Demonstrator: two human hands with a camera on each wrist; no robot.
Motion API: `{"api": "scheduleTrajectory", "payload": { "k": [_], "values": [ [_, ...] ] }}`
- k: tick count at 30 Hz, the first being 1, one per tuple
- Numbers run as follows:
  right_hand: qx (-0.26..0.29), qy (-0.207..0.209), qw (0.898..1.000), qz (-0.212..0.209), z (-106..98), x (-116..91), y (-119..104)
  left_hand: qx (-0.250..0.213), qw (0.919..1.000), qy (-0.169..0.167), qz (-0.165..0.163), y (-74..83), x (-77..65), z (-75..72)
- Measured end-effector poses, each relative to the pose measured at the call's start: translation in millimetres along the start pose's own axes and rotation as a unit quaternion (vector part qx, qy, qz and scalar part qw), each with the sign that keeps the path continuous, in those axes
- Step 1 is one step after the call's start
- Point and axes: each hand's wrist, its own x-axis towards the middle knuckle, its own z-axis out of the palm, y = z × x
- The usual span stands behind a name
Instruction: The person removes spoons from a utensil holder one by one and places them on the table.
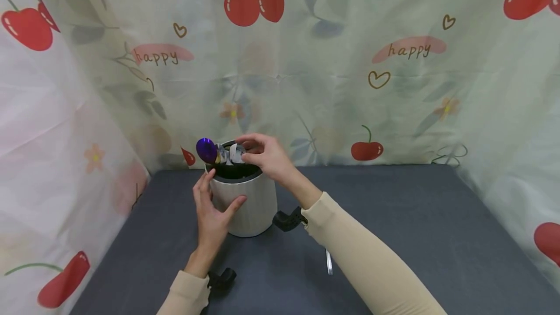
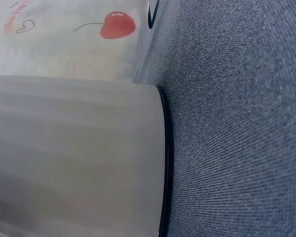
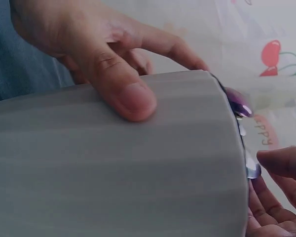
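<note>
Standing upright on the dark table (image 1: 393,237), the pot (image 1: 258,208) sits in its far half, nearer the left edge than the right. Its long axis runs vertically, with the round mouth facing up and the base on the tabletop. The wall is pale grey-white, smooth-edged and lightly ribbed along its height; the inside and the rim are dark, and a thin black band rings the foot.

A purple spoon (image 1: 206,150) leans out over the left part of the rim, its glossy oval head up and left, the rest going down into the pot. Beside it, to the right, shiny silver heads (image 1: 236,153) rise just above the mouth; their lower parts are hidden.

The left hand (image 1: 213,222) grips the pot's near left side, thumb pressed on the front wall and a finger reaching to the rim. The right hand (image 1: 269,157) is at the right of the mouth, fingers bent, thumb close to the nearest silver head; whether it pinches this I cannot tell.

A narrow metal strip (image 1: 329,262) lies near the table's front edge, partly covered by the right sleeve (image 1: 350,247). Cherry-printed cloth (image 1: 323,96) hangs behind the far edge.
</note>
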Motion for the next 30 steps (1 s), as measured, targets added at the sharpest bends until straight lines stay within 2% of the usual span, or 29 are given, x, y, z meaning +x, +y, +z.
{"api": "scheduleTrajectory", "payload": {
  "k": [7,14,21,30],
  "values": [
    [-0.021,-0.011,1.0,-0.006,8,1,1,-0.003,0.9999,0.004,0.009,1.5,-0.3,0.6],
    [-0.025,-0.011,1.0,0.008,9,-3,-3,-0.008,0.9999,0.004,-0.003,2.1,0.4,1.8],
    [0.013,-0.013,1.0,0.019,7,-8,-7,-0.009,0.9999,0.006,-0.007,3.0,0.7,1.7],
    [0.055,-0.024,0.998,0.008,5,-13,-14,-0.008,1.0,0.006,0.001,5.2,0.6,0.6]
  ]
}}
